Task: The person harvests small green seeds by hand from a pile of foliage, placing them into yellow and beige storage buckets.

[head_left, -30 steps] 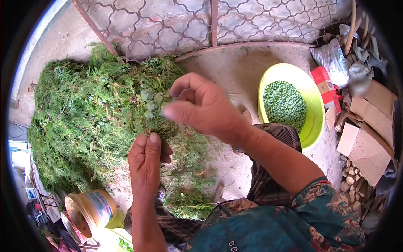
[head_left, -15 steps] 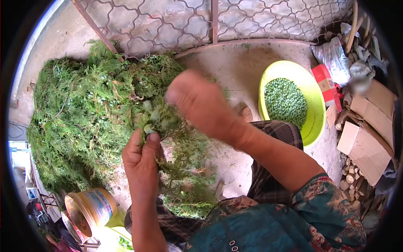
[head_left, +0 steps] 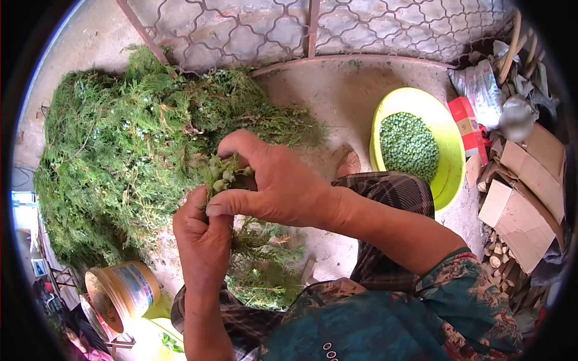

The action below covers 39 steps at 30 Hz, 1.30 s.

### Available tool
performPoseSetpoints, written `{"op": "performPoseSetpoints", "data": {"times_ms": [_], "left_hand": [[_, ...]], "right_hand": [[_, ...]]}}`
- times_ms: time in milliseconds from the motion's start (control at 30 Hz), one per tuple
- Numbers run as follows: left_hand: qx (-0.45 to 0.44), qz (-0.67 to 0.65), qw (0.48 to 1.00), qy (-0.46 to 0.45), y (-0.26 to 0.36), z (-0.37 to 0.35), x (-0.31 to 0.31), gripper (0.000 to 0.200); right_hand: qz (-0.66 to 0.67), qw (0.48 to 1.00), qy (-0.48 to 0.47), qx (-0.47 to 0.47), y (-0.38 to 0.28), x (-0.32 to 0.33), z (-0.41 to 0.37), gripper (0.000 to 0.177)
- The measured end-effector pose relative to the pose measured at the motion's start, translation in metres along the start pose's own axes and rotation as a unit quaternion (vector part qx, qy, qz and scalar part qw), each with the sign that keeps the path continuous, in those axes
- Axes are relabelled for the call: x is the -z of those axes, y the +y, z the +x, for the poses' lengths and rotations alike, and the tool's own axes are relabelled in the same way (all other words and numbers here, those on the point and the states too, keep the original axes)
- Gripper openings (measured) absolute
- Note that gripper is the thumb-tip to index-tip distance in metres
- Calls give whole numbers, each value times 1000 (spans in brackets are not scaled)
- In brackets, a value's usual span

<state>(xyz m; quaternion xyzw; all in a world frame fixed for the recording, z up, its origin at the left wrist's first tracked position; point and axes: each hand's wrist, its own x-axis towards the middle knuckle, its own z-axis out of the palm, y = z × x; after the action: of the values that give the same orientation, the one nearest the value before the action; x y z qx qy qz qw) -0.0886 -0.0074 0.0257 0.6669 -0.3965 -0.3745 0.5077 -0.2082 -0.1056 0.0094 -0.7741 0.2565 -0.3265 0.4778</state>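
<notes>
Head view: a single camera worn on the person's head, facing forward and steeply down
Shirt (head_left: pixel 385 328): nearest the lens, seen from above along the bottom edge
Hands: left hand (head_left: pixel 203 243) and right hand (head_left: pixel 286 183) close by, around mid-picture, seen from over the wrists
Floor (head_left: pixel 331 253): farther off, below the hands
Metal lattice (head_left: pixel 313 30): the forward limit, across the top
Cardboard (head_left: pixel 524 213): toward the right edge
Lens: wide and round, dark at the corners

The sprig (head_left: pixel 224 180) is green, the trousers (head_left: pixel 394 194) apparently dark plaid.
</notes>
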Motion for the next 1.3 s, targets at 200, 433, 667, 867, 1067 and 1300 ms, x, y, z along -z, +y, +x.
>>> {"op": "performPoseSetpoints", "data": {"times_ms": [200,433,667,867,1067,1300], "left_hand": [[49,15,999,-11,10,1,-2,13],[64,22,998,1,8,1,-2,14],[36,67,997,-14,3,2,1,13],[39,113,992,-33,5,-1,4,11],[55,89,991,-77,3,-1,14,14],[32,73,991,-107,6,3,12,17]], "right_hand": [[-48,998,-28,18,11,-6,2,41],[-46,995,-19,87,14,-8,2,34],[-66,992,-68,84,13,-1,5,36],[34,991,-113,67,14,23,17,26],[19,992,-116,51,13,26,13,30],[-133,969,-108,177,15,9,3,29]]}}
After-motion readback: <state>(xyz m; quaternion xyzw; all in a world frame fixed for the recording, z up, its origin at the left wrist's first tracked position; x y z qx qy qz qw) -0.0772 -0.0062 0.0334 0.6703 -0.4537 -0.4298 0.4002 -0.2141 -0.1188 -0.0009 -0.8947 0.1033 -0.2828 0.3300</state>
